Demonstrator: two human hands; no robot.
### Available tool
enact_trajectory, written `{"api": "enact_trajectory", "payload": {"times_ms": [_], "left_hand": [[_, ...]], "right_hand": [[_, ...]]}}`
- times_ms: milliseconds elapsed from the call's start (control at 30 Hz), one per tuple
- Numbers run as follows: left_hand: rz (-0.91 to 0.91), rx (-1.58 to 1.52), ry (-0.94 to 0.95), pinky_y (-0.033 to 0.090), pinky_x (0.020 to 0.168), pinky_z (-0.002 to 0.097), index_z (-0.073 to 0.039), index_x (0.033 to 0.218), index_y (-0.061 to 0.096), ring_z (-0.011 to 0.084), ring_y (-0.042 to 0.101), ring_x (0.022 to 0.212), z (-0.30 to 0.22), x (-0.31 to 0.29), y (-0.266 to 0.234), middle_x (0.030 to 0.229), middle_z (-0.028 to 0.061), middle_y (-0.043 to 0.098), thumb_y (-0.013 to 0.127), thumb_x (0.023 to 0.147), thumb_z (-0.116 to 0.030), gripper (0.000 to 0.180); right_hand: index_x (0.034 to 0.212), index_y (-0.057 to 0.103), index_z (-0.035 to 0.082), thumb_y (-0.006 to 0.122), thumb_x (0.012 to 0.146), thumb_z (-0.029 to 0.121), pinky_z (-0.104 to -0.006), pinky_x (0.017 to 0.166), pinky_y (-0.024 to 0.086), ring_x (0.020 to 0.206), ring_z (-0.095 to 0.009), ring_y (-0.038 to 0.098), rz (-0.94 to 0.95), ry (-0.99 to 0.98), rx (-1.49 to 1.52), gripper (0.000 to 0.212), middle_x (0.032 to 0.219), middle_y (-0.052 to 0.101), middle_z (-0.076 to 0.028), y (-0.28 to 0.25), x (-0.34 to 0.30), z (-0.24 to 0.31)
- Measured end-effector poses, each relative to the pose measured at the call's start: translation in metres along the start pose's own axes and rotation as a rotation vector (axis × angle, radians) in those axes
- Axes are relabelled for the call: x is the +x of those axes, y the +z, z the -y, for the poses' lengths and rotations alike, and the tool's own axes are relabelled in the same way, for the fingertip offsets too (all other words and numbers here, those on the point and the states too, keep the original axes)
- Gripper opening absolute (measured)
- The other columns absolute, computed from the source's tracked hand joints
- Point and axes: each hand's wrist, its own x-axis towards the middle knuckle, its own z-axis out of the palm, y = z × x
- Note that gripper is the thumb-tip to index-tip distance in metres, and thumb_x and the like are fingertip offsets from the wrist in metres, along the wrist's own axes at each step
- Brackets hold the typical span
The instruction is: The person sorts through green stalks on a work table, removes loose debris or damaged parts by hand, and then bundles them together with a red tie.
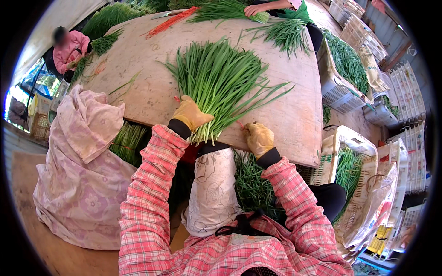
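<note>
A large bundle of long, flat-leaved garlic chives (221, 73) lies on the wooden table in front of me, its leaves fanned out away from me and its pale cut stems at the near edge. My left hand (191, 114), in a yellowish glove, is closed around the stem end, thumb lying across the stems. A bit of red tie (177, 99) shows by its knuckles. To the right of the stems, my gloved right hand (259, 138) is closed, with a short red tie end (240, 124) poking out from its fingers. Whether the tie passes under the bundle is hidden.
Red ties (171, 22) lie in a heap at the table's (294, 115) far side, near a co-worker's hand (258, 9) on more chives. Another person (71, 53) sits at the far left. White crates (343, 94) of greens line the right; a cloth-covered heap (87, 184) stands left.
</note>
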Motion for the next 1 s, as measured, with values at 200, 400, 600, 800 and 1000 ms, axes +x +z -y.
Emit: {"api": "enact_trajectory", "payload": {"times_ms": [200, 400, 600, 800, 1000], "left_hand": [[0.059, -0.126, 0.021, 0.044, 0.091, 0.0374, 0.026, 0.124, 0.012, 0.0407, 0.052, 0.107, 0.009, 0.002, 0.003, 0.113, 0.0383, 0.048, 0.074, 0.057, -0.045, 0.115], [-0.013, -0.015, 0.025, 0.045, 0.088, 0.037, 0.027, 0.122, 0.015, 0.0396, 0.055, 0.103, 0.001, 0.0, 0.003, 0.108, 0.0376, 0.051, 0.075, 0.056, -0.047, 0.116], [-0.036, 0.003, 0.025, 0.045, 0.088, 0.0371, 0.027, 0.121, 0.018, 0.0386, 0.055, 0.105, 0.006, 0.001, 0.007, 0.11, 0.0373, 0.05, 0.075, 0.056, -0.047, 0.114], [0.016, 0.009, -0.012, 0.046, 0.087, 0.0365, 0.027, 0.12, 0.018, 0.0383, 0.055, 0.104, -0.004, -0.005, -0.002, 0.111, 0.0348, 0.049, 0.075, 0.057, -0.045, 0.111], [-0.022, 0.014, 0.0, 0.047, 0.085, 0.0369, 0.026, 0.119, 0.018, 0.0376, 0.057, 0.099, -0.006, -0.008, -0.002, 0.108, 0.0329, 0.052, 0.075, 0.057, -0.045, 0.111]], "right_hand": [[0.081, 0.059, 0.005, 0.06, 0.073, 0.012, -0.0408, 0.066, 0.046, 0.076, -0.032, 0.059, 0.132, -0.088, 0.143, 0.01, 0.078, 0.061, -0.014, -0.007, 0.003, -0.006], [0.077, 0.063, 0.004, 0.063, 0.077, 0.026, -0.0403, 0.064, 0.046, 0.072, -0.032, 0.06, 0.102, -0.064, 0.121, 0.022, 0.073, 0.061, -0.015, -0.035, 0.004, 0.063], [0.079, 0.066, 0.004, 0.064, 0.077, 0.027, -0.0371, 0.06, 0.047, 0.07, -0.027, 0.062, 0.198, 0.151, 0.405, 0.023, 0.073, 0.064, -0.015, 0.009, 0.006, 0.078], [0.073, 0.058, 0.001, 0.062, 0.078, 0.012, -0.0342, 0.045, 0.04, 0.046, -0.025, 0.052, -0.124, 0.015, 0.328, 0.013, 0.059, 0.056, -0.012, -0.01, -0.073, 0.034], [0.056, 0.061, 0.01, 0.06, 0.069, 0.026, -0.0414, 0.046, 0.045, 0.05, -0.028, 0.058, 0.833, -0.324, -0.152, 0.02, 0.053, 0.056, -0.011, -0.037, -0.169, -0.005]]}}
